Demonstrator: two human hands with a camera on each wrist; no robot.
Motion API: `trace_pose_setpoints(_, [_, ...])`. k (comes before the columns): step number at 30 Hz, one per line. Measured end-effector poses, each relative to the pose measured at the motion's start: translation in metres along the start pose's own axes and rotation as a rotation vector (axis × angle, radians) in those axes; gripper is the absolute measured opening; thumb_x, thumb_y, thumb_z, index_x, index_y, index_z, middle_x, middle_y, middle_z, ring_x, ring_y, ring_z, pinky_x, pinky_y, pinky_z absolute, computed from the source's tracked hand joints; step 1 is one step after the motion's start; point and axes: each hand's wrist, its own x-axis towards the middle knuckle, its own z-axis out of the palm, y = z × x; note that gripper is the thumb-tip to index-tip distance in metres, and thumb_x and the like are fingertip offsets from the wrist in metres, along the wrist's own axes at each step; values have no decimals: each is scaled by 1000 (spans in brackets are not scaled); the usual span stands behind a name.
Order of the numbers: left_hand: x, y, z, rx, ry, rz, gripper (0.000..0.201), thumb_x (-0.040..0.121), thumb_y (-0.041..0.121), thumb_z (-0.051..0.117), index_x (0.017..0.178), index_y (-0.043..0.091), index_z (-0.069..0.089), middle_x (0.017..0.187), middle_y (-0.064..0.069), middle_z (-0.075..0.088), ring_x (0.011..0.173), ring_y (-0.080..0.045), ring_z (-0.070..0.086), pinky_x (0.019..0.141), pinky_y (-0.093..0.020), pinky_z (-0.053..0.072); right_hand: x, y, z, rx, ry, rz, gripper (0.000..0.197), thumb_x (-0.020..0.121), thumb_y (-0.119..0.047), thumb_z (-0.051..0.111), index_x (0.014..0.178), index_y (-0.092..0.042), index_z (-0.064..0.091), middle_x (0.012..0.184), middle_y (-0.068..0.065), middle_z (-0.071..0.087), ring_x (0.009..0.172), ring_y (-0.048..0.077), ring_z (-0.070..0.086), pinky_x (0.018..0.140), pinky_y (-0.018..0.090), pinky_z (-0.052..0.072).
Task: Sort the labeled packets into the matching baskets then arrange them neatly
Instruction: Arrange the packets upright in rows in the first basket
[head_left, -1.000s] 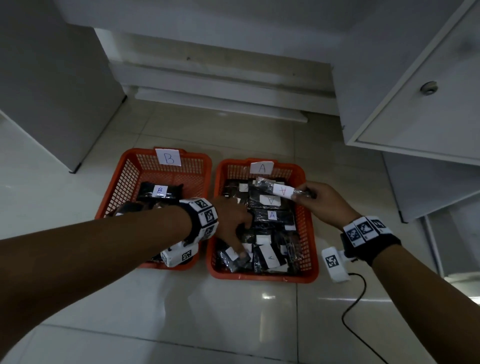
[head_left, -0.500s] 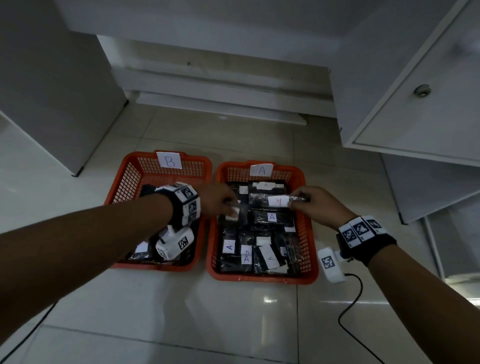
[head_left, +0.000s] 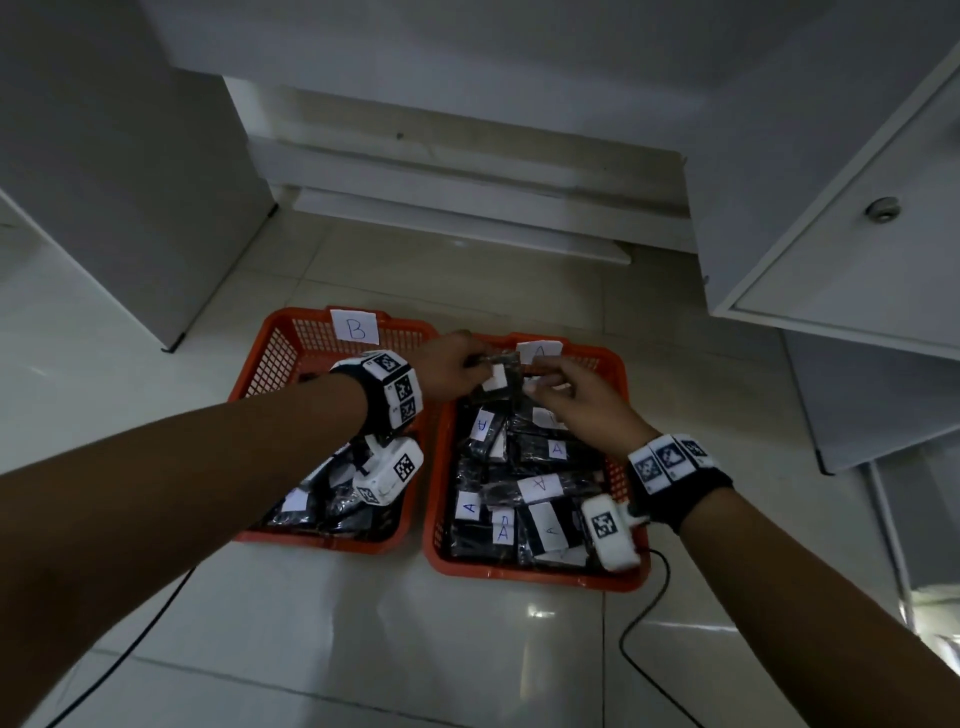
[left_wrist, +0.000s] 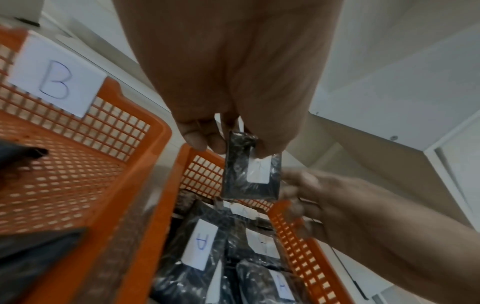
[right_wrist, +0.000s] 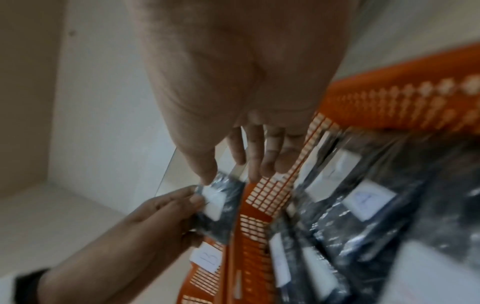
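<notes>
Two orange baskets stand side by side on the floor: basket B (head_left: 249, 374) on the left and basket A (head_left: 535, 578) on the right, each with a white letter card on its far wall. Several black packets with white A labels lie in basket A. My left hand (head_left: 457, 364) pinches one black packet (head_left: 498, 383) by its end and holds it above the far rims between the baskets. The letter on its white label is unreadable. My right hand (head_left: 561, 384) is just to the right of that packet (right_wrist: 221, 205), its fingers (right_wrist: 255, 164) mostly straight and its thumb tip touching the packet's corner.
Black packets (head_left: 332, 499) also lie in basket B. A white cabinet door (head_left: 857, 218) hangs open at the right. A grey cabinet (head_left: 130, 182) stands at the left. A black cable (head_left: 641, 618) trails over the tiled floor in front of basket A.
My left hand has risen from the front of basket A to its far rim with a packet. My right hand has let go of its A packet and moved left to the held one.
</notes>
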Motion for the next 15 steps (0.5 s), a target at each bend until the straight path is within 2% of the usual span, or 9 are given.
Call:
trace_pose_setpoints(2, [4,5,3,-21,-16,26,24,104,22,55,115,9,72,99,-8,66,87,-24,65,71,-30,49,14,-4,8,60,17,-47,23,100,-32,71,122,-24,70,107,-7,72,94,2,69,80,25,56])
trace_pose_setpoints(3, [6,5,5,-21,-7,19,26,104,22,55,118,9,72,102,-12,68,91,-28,67,73,-31,50,20,-4,11,83,43,-45,12,100,-24,70,112,-23,72,102,-5,72,91,4,70,81,27,57])
trace_pose_setpoints(4, [8,4,6,-13,32,-2,28,104,24,55,123,10,71,107,-15,69,95,-30,68,76,-30,49,25,-4,13,123,69,-20,8,100,-17,70,104,-24,72,98,-3,72,90,9,70,84,32,60])
trace_pose_setpoints(5, [10,0,6,5,98,-55,34,103,29,56,130,12,67,115,-15,67,100,-31,68,80,-27,48,30,-4,14,158,92,26,11,99,-14,70,98,-25,71,94,-2,73,88,14,71,86,36,61])
trace_pose_setpoints(7, [13,-13,4,39,245,-214,44,100,40,58,137,18,62,125,-12,61,105,-29,66,90,-30,50,39,-1,14,158,140,118,12,99,-15,71,93,-25,70,85,1,73,80,17,70,80,38,60])
trace_pose_setpoints(8, [12,-18,3,86,283,-260,43,98,44,57,133,20,64,124,-10,60,104,-30,65,91,-34,53,43,3,12,137,158,158,8,98,-16,71,93,-23,71,82,1,73,77,18,69,76,36,58])
trace_pose_setpoints(10, [6,-25,2,257,275,-236,38,95,48,55,116,21,69,113,-9,62,102,-33,63,90,-42,54,52,14,11,120,170,258,3,98,-15,71,100,-17,73,80,2,72,72,16,67,71,32,56])
trace_pose_setpoints(12, [-2,-24,9,436,172,-134,41,94,54,53,106,19,71,108,-9,63,109,-35,57,96,-46,48,62,23,14,89,169,343,12,97,-12,72,109,-10,72,80,7,73,66,16,67,67,32,56])
trace_pose_setpoints(15, [-11,-16,36,652,-9,-54,58,89,73,47,106,24,72,118,-6,57,120,-34,43,102,-51,40,72,29,18,134,136,415,24,96,-3,71,119,1,66,84,16,69,50,11,63,48,23,51])
